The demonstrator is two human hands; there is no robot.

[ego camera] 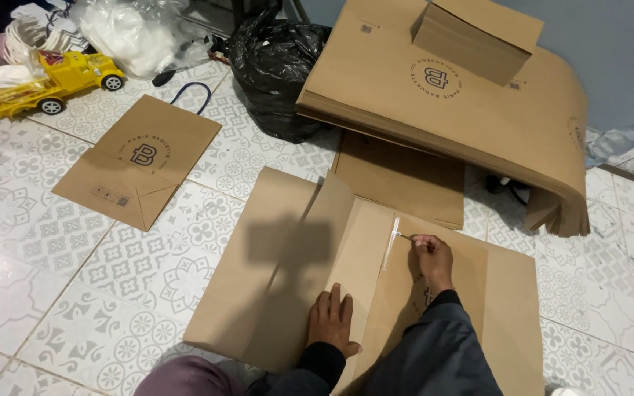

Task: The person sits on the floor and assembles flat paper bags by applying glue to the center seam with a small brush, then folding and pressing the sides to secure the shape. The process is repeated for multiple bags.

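A flat brown paper sheet [288, 271], folded partly into bag form, lies on the patterned tile floor [45, 279] in the lower middle of the view. The left hand [332, 319] presses flat and spread on it, fingers pointing to 12 o'clock. The right hand [434, 257], at about 2 o'clock from the left, is pinched narrow on the end of a thin clear strip [392, 240] that runs along the fold seam. The paper looks light, thin and stiff enough to hold a crease, yet easy to tear or wrinkle; it is best held down by a flat palm near the fold. The strip seems flimsy and probably sticky, so a fingertip pinch at its free end suits it. At 10 o'clock lies a finished bag [141, 161], at 1 o'clock a stack of sheets [471, 110].
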